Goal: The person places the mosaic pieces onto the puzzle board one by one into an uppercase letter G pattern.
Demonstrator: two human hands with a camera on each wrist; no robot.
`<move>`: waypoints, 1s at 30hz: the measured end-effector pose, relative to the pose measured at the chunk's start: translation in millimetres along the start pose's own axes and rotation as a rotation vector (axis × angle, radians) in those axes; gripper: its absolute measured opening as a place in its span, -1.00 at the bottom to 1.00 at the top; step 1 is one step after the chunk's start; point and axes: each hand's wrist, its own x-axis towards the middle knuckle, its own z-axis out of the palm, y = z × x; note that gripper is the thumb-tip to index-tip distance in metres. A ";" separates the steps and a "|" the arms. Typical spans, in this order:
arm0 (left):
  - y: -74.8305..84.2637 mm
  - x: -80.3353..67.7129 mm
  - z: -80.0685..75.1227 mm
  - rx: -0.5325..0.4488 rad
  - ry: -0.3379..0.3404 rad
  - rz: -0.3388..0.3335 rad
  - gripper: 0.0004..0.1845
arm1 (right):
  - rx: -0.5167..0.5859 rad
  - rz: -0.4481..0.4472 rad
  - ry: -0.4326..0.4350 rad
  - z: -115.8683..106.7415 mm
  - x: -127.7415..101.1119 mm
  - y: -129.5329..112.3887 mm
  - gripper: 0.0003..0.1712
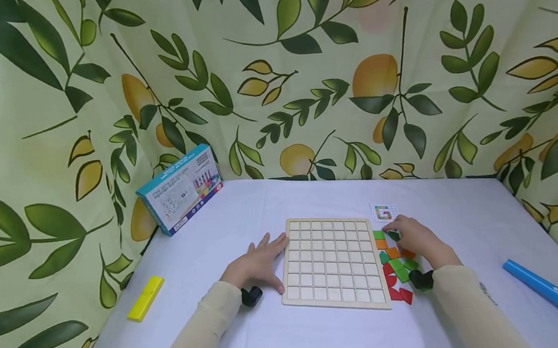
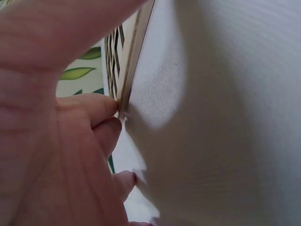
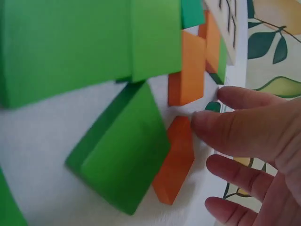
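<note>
A square wooden grid board (image 1: 331, 265) lies flat on the white table. My left hand (image 1: 260, 264) is spread at its left side, fingertips on the edge; the left wrist view shows the fingers (image 2: 101, 107) against the board's rim (image 2: 131, 61). Beyond the board's right side, my right hand (image 1: 419, 240) reaches down over loose coloured pieces. Its thumb and index finger are around a small dark green piece (image 1: 394, 235), with a gap between the fingertips in the right wrist view. Close by lie an orange piece (image 3: 175, 162) and a green square piece (image 3: 124, 150).
Red pieces (image 1: 393, 293) lie near the board's lower right corner. A small pattern card (image 1: 383, 212) marked with a coloured G is behind the pieces. A boxed set (image 1: 183, 189) stands back left, a yellow bar (image 1: 146, 298) lies left, and a blue tube-shaped object (image 1: 551, 290) lies right.
</note>
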 end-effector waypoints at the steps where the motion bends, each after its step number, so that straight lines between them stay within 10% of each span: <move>1: -0.2 0.7 0.3 -0.001 -0.003 0.001 0.37 | -0.004 0.002 0.000 -0.2 -0.3 -0.4 -0.48; 30: -1.6 7.0 0.3 0.019 -0.035 -0.003 0.39 | -0.107 0.007 0.034 -2.5 2.1 -5.8 -0.65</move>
